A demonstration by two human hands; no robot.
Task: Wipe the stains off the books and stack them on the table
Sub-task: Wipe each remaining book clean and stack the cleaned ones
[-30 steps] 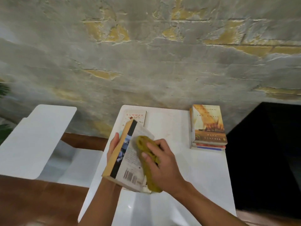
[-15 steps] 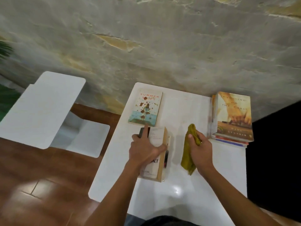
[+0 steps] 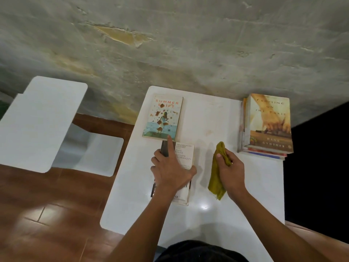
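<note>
Patchy plaster wall (image 3: 188,44) (peeling yellow), wooden floor (image 3: 47,214), white side table (image 3: 37,120)

Your left hand (image 3: 171,172): bare, no glove, ring or watch visible | your right hand (image 3: 231,172): bare, likewise unadorned | your forearms: bare, no sleeves in view | your dark garment (image 3: 200,251): black, at bottom edge, type indeterminable.
</note>
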